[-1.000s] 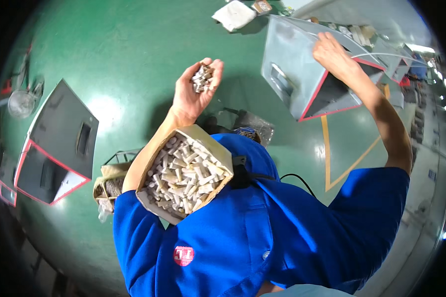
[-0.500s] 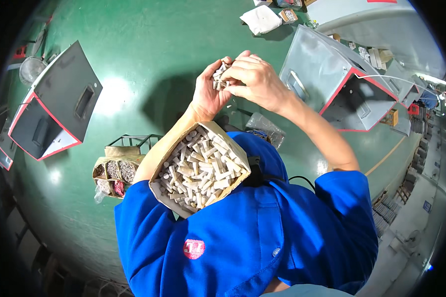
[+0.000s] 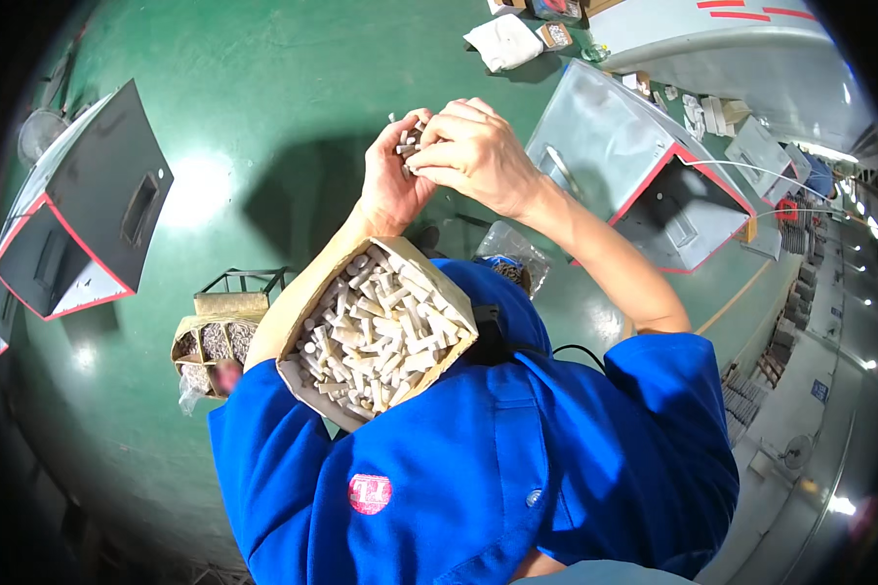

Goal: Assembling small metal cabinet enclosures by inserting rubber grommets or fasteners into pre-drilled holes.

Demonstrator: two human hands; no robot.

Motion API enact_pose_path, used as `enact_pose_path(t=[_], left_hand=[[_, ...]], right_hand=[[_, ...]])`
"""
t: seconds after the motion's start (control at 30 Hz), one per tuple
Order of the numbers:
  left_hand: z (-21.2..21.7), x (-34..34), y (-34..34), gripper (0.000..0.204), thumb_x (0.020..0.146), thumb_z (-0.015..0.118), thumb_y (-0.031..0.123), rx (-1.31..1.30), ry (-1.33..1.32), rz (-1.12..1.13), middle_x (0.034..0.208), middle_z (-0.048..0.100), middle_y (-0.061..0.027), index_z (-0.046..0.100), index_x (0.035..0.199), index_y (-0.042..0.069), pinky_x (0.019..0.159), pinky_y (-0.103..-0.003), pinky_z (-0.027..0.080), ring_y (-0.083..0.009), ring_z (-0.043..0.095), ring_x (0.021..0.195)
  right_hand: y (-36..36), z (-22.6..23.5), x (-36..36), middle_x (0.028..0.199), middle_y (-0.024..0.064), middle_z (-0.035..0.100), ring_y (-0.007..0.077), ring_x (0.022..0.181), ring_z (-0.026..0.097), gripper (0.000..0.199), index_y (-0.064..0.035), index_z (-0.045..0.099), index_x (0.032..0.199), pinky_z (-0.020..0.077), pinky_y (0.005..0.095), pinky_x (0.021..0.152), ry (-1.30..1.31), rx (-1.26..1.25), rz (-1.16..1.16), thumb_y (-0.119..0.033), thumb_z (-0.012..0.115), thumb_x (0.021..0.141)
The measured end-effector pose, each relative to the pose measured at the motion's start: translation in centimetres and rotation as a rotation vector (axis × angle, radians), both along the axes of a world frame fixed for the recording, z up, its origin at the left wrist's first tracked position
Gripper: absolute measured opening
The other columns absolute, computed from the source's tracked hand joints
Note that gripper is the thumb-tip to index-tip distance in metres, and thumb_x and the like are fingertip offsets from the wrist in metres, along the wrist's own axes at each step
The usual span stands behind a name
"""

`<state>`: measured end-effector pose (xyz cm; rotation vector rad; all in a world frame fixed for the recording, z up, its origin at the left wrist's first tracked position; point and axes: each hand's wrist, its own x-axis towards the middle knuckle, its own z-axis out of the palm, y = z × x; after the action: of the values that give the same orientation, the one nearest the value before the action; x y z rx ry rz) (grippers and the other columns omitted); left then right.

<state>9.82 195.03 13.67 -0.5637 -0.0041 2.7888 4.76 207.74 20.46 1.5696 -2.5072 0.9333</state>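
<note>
Short pale wooden dowel pegs (image 3: 407, 146), bunched upper centre in cupped left hand (image 3: 392, 185), pinched by right hand (image 3: 473, 156) fingertips. Probably light, stiff, smooth; best nipped mid-length. Below, open brown cardboard box (image 3: 376, 331) heaped with more, against blue shirt (image 3: 478, 478).

an open brown cardboard box (image 3: 376, 336) of pale pegs rests against the chest, above a red shirt badge (image 3: 370, 493).

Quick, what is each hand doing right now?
Left hand: closed around a bunch of small pale pegs.
Right hand: fingers pinching the same pegs.
</note>
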Motion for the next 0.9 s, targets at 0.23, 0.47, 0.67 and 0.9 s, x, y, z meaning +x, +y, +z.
enact_pose_path(t=[0.23,0.47,0.67,0.9], left_hand=[[1.4,-0.9,0.4,0.024,0.096,0.045,0.022,-0.129,-0.079,-0.123,0.085,0.062,-0.0054,0.058,0.098,0.002,0.059,-0.026,0.056,-0.0144,0.062,0.07],[0.6,-1.1,1.3,0.021,0.096,0.041,0.012,-0.109,-0.015,-0.093,0.098,0.058,-0.0198,0.052,0.09,-0.004,0.092,-0.038,0.052,-0.0338,0.059,0.1],[0.1,-0.5,1.3,0.021,0.096,0.041,0.013,-0.156,-0.011,-0.069,0.096,0.059,-0.0174,0.052,0.089,-0.003,0.09,-0.036,0.053,-0.0306,0.06,0.099],[0.4,-0.1,1.5,0.02,0.096,0.043,0.014,-0.21,-0.026,-0.041,0.096,0.06,-0.0152,0.053,0.089,-0.001,0.089,-0.035,0.053,-0.0284,0.061,0.096]], right_hand=[[0.9,2.0,-1.5,0.081,0.0018,0.066,0.0174,0.076,0.061,0.013,-0.0102,0.071,0.084,0.0445,0.0321,0.072,-0.036,-0.039,-0.028,-0.019,0.063,0.079],[10.2,6.4,-12.6,0.081,0.0118,0.062,0.0278,0.078,0.06,0.013,-0.0008,0.064,0.088,0.0471,0.0364,0.071,-0.187,0.556,0.014,-0.01,0.063,0.079],[15.2,7.8,-17.4,0.065,0.0142,0.061,0.0277,0.066,0.062,0.013,0.0005,0.058,0.071,0.045,0.0376,0.059,-0.167,0.932,-0.02,-0.001,0.068,0.062],[16.1,7.6,-18.2,0.061,0.0168,0.061,0.0307,0.062,0.063,0.011,0.0002,0.059,0.059,0.0462,0.0385,0.055,-0.028,1.177,-0.059,-0.004,0.065,0.051]])
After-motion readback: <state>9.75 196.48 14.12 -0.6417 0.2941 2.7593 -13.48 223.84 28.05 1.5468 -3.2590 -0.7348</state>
